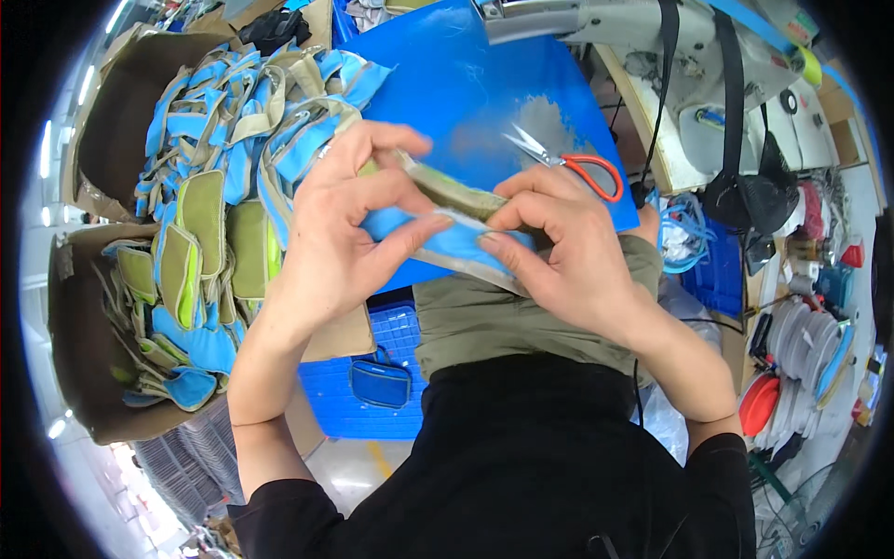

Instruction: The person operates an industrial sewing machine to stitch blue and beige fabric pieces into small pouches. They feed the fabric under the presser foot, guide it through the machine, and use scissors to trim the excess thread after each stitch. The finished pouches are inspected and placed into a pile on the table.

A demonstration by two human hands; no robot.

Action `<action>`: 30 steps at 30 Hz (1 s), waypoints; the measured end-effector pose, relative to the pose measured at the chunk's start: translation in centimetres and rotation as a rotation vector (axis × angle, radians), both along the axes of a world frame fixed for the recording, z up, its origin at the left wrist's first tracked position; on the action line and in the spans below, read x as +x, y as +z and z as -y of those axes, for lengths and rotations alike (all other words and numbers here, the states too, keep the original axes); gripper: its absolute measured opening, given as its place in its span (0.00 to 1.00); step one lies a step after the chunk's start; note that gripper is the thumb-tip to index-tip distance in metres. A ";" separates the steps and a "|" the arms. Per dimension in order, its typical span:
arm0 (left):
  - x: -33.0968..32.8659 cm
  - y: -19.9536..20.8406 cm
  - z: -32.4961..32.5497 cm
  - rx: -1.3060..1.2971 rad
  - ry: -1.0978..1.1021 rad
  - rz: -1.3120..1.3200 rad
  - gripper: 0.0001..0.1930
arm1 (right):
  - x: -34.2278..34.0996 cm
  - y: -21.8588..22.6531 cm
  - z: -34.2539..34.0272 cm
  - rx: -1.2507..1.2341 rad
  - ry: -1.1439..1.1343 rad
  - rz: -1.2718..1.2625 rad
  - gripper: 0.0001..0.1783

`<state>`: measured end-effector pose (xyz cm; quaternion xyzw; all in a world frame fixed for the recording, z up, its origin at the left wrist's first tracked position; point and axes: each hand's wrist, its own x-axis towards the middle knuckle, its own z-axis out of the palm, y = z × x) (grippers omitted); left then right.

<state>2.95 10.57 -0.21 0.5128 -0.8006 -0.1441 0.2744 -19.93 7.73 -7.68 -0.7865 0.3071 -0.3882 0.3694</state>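
Between my hands is a fabric piece point(466, 244), blue on one face with olive and grey edging, held above my lap. My left hand point(349, 210) has its thumb and index finger closed on the piece's left part, the other fingers raised and slightly blurred. My right hand point(563, 242) pinches its right end between thumb and fingers. The fingers hide both ends of the piece. Just beyond my right hand, scissors point(591, 175) with red-orange handles lie on the blue tabletop point(419, 56), blades apart.
To the left, blue and olive fabric strips point(242, 112) are heaped by a cardboard box point(121, 121). A nearer box point(79, 345) holds olive and blue padded pieces. A sewing machine point(596, 23) stands at the far right. Below lies a blue crate point(326, 410).
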 end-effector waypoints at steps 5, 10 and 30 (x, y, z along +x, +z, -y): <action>-0.3 -0.7 0.3 0.209 0.005 -0.084 0.09 | -0.5 -0.2 -0.4 0.036 -0.004 0.020 0.06; -0.6 -1.3 -0.3 0.216 0.046 -0.126 0.09 | -1.0 -0.5 -0.4 0.088 -0.022 0.085 0.07; -0.5 -2.8 -3.4 0.228 0.060 -0.383 0.13 | -1.5 -0.4 -1.1 0.187 0.059 0.197 0.11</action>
